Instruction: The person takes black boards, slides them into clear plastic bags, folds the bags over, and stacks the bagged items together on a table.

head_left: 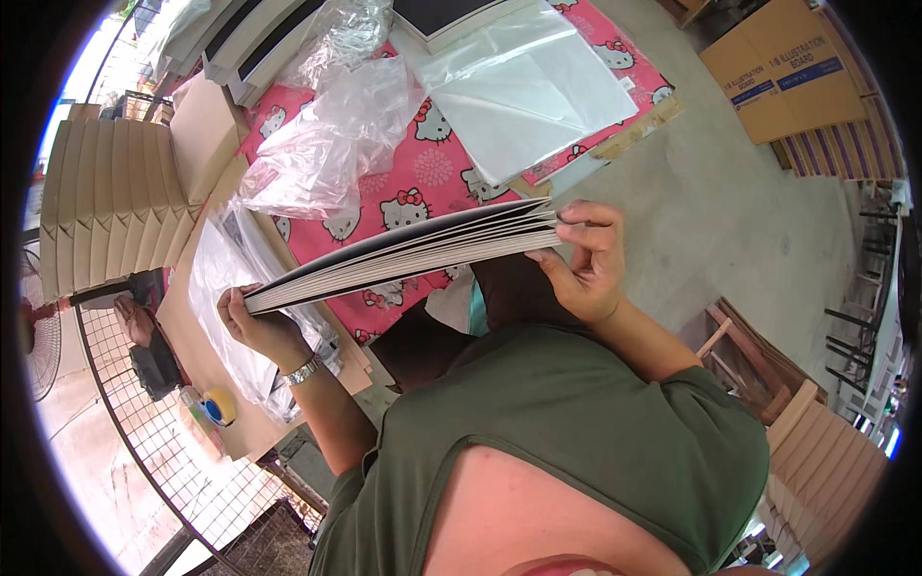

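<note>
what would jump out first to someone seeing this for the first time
A stack of thin boards held edge-on at centre, the left hand gripping its near end and the right hand its far end. Behind it lies a pink cartoon-cat cloth strewn with clear plastic bags. A fanned row of folded cardboard stands at the left.

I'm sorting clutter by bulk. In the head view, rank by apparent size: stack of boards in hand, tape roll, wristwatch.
1. stack of boards, by far largest
2. tape roll
3. wristwatch, though similar to the tape, so unsure

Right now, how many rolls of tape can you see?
1: a tape roll with a blue core lies on the cardboard sheet near the left hand, beside the wire grid. Others may be hidden.
</note>
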`<state>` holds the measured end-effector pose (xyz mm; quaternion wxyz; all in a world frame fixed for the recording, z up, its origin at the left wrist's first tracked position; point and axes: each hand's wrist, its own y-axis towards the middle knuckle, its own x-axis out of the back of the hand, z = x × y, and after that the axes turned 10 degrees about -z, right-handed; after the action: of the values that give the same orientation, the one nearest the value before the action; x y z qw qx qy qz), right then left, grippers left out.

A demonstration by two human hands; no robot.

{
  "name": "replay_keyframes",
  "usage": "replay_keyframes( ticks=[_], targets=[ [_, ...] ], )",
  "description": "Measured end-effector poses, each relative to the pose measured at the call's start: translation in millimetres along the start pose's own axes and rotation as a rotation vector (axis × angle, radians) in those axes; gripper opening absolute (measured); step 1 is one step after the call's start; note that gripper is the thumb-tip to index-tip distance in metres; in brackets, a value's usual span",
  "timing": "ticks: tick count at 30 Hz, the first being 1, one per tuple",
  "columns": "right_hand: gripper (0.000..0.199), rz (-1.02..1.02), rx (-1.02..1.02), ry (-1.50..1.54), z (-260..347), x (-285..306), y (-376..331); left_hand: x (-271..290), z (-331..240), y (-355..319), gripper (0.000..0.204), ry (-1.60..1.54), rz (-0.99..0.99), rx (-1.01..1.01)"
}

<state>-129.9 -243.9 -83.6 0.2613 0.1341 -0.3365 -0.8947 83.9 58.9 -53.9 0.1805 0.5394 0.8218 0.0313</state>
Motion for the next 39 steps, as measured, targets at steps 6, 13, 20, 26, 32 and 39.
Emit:
replay_keyframes(
  ticks=[6, 13, 20, 26, 32, 39],
  targets=[
    [0.038, 0.019, -0.181, 0.122, 6.4, -3.2, -0.6, 0.9, 1.1, 0.9, 0.006, -0.016, 0.02, -0.017],
    [0.036, 0.027, -0.184, 0.072, 7.8, -1.6, -0.5, 0.3, 0.1, -0.5, 0.006, -0.023, 0.017, -0.005],
    [0.046, -0.008, -0.227, 0.147, 8.1, -4.7, -1.7, 3.0, 1.0, 0.0, 0.007, -0.045, 0.019, 0.006],
    [0.057, 0.024, -0.282, 0.129, 9.1, -2.5, 1.5, 0.2, -0.3, -1.6, 0.008, -0.033, 0.012, 0.009],
    [0.059, 0.247, -0.101, -0.103, -4.2, 3.7, 12.3, 15.8, 10.5, -4.2, 0.024, -0.104, 0.05, 0.07],
    [0.069, 0.134, -0.685, -0.124, -13.0, -38.8, 4.0, -12.2, 85.7, 37.4, 0.04, 0.172, 0.145, 0.06]
  ],
)
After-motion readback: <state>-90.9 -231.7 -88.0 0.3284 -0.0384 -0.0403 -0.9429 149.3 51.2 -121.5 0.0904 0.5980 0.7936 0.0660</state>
